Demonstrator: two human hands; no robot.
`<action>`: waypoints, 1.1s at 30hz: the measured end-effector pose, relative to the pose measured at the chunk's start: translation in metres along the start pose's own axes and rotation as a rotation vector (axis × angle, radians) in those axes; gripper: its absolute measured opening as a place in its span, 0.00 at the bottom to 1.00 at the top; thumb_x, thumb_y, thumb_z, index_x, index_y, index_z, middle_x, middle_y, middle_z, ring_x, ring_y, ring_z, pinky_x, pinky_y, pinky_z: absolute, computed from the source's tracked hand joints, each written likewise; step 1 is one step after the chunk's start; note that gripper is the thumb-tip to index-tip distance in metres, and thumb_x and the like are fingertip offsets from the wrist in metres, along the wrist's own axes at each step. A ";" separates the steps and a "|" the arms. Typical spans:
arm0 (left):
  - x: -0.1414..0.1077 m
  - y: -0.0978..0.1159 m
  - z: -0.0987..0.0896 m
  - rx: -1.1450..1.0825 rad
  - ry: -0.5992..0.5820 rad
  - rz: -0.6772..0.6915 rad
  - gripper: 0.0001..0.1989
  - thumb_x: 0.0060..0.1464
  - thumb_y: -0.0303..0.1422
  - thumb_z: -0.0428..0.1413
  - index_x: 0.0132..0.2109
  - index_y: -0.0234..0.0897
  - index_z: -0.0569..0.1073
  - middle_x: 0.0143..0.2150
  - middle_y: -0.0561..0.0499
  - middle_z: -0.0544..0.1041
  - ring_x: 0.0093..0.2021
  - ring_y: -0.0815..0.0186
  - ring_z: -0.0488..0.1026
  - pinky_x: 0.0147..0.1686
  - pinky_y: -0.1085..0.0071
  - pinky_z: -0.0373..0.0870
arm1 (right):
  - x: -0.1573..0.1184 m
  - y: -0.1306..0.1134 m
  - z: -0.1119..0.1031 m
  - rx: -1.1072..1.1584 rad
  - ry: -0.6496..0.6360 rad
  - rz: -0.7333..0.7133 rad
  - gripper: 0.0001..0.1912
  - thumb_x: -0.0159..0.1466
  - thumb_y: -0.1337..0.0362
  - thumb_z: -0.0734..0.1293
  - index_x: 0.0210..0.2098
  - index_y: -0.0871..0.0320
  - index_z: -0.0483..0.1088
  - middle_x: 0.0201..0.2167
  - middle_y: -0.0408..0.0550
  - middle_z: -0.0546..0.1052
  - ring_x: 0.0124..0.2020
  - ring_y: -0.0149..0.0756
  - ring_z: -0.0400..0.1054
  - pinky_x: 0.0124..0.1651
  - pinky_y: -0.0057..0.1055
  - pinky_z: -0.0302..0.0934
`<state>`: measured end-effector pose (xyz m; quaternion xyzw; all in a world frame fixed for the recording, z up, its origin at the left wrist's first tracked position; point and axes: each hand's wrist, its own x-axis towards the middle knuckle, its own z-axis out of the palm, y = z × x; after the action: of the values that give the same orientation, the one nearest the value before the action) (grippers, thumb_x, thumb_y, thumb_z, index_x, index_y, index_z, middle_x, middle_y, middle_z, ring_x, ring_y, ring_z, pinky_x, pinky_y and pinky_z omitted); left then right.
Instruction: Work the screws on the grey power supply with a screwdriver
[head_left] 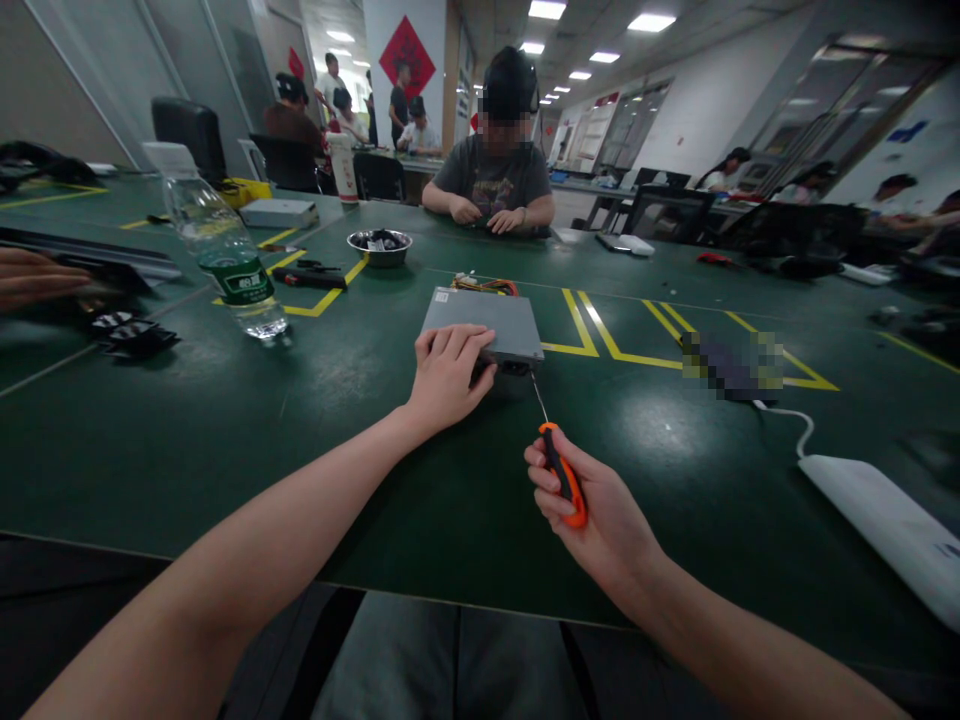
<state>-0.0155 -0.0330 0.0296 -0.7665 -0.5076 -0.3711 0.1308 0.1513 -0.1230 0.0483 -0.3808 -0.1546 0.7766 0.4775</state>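
A grey metal computer power supply [504, 318] lies on the green table, its socket side toward me and a bundle of coloured wires [484, 286] at its far side. My left hand [450, 372] grips its near left part, fingers over the top and thumb at the front face. In my right hand [581, 490] is a screwdriver [564, 475] with an orange and black handle, fingers wrapped round it. Its thin shaft points up and away, and the tip meets the lower right corner of the front face, beside the socket. Whether a screw sits under the tip is too small to tell.
Left stand a water bottle [232, 265], a metal bowl [380, 247] of small dark parts and a black tool [309, 275]. A blurred hand [37, 278] reaches in there. Right lie a blurred dark phone-like object [727, 365] and a cabled white device [877, 520]. Someone [491, 170] sits opposite.
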 end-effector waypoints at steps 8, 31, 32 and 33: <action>0.000 0.000 -0.001 -0.005 -0.006 -0.007 0.16 0.55 0.34 0.50 0.51 0.41 0.64 0.53 0.48 0.68 0.53 0.59 0.61 0.52 0.58 0.49 | -0.001 0.000 0.002 -0.067 0.034 -0.022 0.05 0.59 0.65 0.63 0.32 0.62 0.67 0.23 0.41 0.64 0.15 0.17 0.50 0.11 0.14 0.45; 0.000 0.000 0.001 -0.004 0.003 -0.006 0.16 0.55 0.34 0.50 0.51 0.41 0.64 0.53 0.49 0.68 0.53 0.59 0.61 0.52 0.59 0.48 | 0.002 0.000 -0.001 -0.029 0.026 -0.029 0.07 0.60 0.66 0.63 0.28 0.63 0.67 0.23 0.43 0.65 0.16 0.18 0.53 0.11 0.13 0.46; 0.000 0.000 0.001 -0.004 0.004 -0.006 0.16 0.55 0.34 0.50 0.51 0.41 0.64 0.53 0.49 0.68 0.53 0.59 0.61 0.52 0.59 0.49 | 0.001 0.000 -0.001 -0.018 0.022 -0.016 0.08 0.61 0.65 0.62 0.29 0.64 0.67 0.24 0.43 0.65 0.17 0.19 0.54 0.12 0.14 0.48; 0.000 0.000 0.001 -0.003 0.004 -0.005 0.16 0.55 0.34 0.50 0.51 0.41 0.64 0.53 0.49 0.68 0.53 0.59 0.61 0.52 0.59 0.49 | 0.001 0.000 -0.001 -0.013 0.018 0.003 0.09 0.62 0.65 0.60 0.31 0.64 0.68 0.24 0.43 0.65 0.17 0.20 0.55 0.13 0.14 0.49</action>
<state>-0.0154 -0.0328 0.0291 -0.7646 -0.5089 -0.3737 0.1295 0.1513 -0.1221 0.0473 -0.3913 -0.1548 0.7727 0.4753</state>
